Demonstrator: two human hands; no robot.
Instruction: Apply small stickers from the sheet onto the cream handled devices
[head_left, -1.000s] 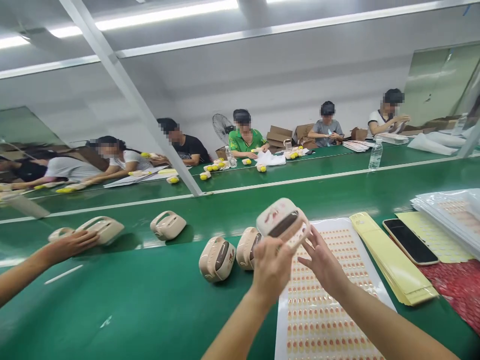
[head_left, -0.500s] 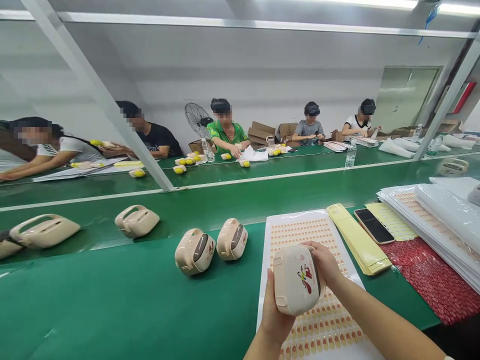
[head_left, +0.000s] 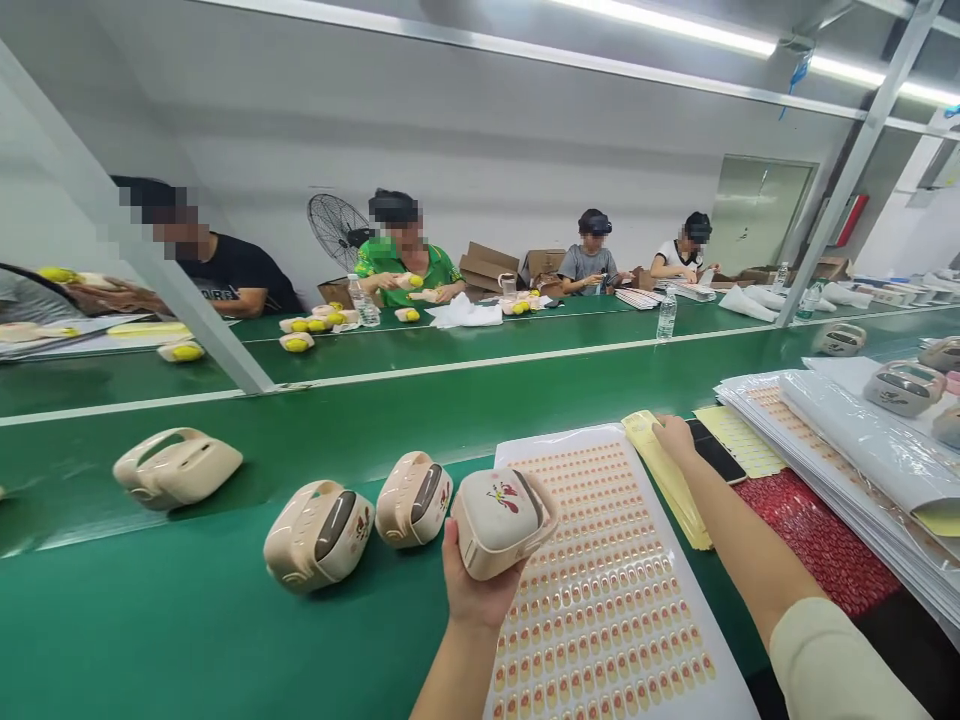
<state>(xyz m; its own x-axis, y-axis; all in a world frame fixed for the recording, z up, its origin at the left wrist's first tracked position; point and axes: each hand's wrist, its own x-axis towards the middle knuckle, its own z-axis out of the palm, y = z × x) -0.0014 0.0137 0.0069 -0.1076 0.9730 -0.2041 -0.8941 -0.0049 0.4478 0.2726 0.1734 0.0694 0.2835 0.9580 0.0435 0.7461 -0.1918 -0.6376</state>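
My left hand holds up a cream plastic device with a carry handle, its fingers wrapped round the lower side. A small red cartoon print shows on the device's pale face. Over to the right, my right hand is at the far end of a stack of yellow paper strips, with its fingertips closed on the top edge. Beneath the held device lies a white sheet of small oval stickers. Two similar devices, a nearer one and a farther one, stand left of my left hand.
Another cream device lies on the green belt at left. A dark phone, red bubble wrap and stacked sticker sheets are at right. Several co-workers sit across the belt, near a slanted metal post.
My right hand has let go of the device and moved right to the yellow strips. My left hand has carried the device left and turned it. The view has swung right.
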